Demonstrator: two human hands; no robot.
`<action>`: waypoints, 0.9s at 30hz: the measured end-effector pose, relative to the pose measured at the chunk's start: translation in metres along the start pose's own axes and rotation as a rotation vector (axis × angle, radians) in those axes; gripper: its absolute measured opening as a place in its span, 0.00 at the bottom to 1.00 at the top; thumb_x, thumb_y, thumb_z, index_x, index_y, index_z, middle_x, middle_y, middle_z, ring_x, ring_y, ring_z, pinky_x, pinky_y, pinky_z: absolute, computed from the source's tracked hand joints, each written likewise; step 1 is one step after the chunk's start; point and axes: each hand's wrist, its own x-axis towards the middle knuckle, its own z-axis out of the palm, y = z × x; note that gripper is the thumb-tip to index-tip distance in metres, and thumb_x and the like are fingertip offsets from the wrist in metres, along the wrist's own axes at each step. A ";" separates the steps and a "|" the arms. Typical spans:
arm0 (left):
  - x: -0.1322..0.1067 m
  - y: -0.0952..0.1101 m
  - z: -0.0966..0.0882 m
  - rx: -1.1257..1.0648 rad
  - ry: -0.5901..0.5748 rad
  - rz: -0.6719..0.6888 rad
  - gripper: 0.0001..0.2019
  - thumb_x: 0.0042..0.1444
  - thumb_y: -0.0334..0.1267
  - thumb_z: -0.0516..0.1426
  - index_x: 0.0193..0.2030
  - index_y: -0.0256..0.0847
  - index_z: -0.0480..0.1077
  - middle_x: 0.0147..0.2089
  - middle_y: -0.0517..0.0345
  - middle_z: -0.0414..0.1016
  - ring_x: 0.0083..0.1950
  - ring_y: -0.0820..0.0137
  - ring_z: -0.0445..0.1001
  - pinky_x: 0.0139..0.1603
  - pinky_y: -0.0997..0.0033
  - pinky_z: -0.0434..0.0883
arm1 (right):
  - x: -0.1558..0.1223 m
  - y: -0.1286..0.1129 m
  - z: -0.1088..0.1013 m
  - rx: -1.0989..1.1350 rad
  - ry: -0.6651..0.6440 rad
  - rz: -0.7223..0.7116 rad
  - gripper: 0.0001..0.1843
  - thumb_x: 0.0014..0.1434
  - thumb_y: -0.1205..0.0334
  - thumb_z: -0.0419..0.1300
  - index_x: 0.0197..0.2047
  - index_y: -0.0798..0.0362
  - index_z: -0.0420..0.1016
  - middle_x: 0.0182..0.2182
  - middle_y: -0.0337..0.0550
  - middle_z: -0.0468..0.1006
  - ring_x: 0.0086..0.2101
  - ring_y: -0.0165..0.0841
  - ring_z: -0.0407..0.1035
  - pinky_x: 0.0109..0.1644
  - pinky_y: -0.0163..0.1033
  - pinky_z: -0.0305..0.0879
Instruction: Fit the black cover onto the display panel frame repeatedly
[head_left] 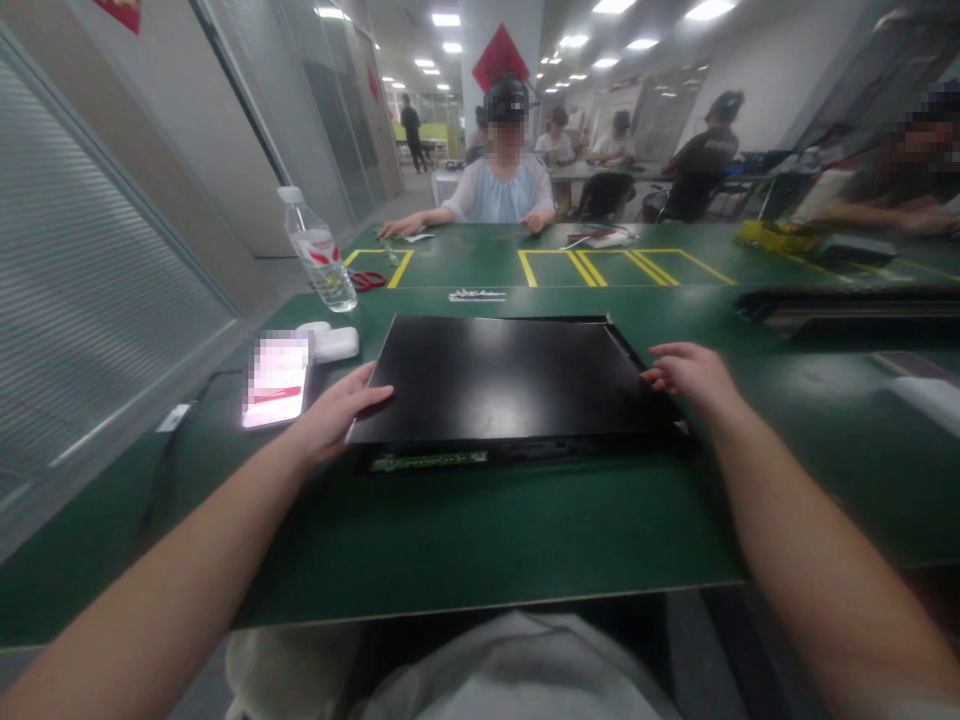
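Note:
A flat black LCD screen panel [487, 375] lies on the green table in front of me, with a strip of green circuit board [431, 460] along its near edge. My left hand [337, 410] grips the panel's left edge, thumb on top and the other fingers partly hidden beneath it. At the right edge is my right hand [686, 375], its fingers loosely bent and apart; the fingertips are at the dark rim, and whether they press on it I cannot tell.
Left of the panel are a lit phone [277, 380], a white case [335, 344], a water bottle [319, 250] and red-handled scissors [367, 281]. Dark long parts [825, 315] lie at the right. Across the table [487, 560] sits a person [499, 185]; several others work behind.

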 end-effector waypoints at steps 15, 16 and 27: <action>0.003 -0.001 -0.004 0.004 0.008 -0.005 0.27 0.47 0.41 0.73 0.56 0.42 0.82 0.50 0.44 0.87 0.53 0.48 0.85 0.45 0.59 0.82 | 0.006 0.005 -0.002 -0.045 0.012 -0.013 0.14 0.55 0.76 0.60 0.43 0.57 0.79 0.26 0.46 0.82 0.22 0.28 0.69 0.22 0.31 0.58; 0.003 -0.001 -0.004 -0.015 0.017 -0.012 0.27 0.46 0.41 0.73 0.55 0.42 0.82 0.51 0.44 0.87 0.54 0.47 0.84 0.47 0.58 0.82 | 0.006 0.005 -0.002 -0.047 0.013 -0.009 0.14 0.54 0.76 0.60 0.43 0.57 0.79 0.26 0.46 0.82 0.22 0.29 0.69 0.22 0.31 0.58; 0.004 -0.002 -0.006 -0.054 0.056 -0.020 0.26 0.42 0.31 0.68 0.52 0.40 0.78 0.45 0.48 0.87 0.42 0.54 0.85 0.35 0.65 0.78 | 0.005 0.005 -0.001 -0.047 0.004 -0.012 0.13 0.54 0.76 0.61 0.42 0.56 0.78 0.25 0.44 0.81 0.21 0.28 0.69 0.23 0.31 0.59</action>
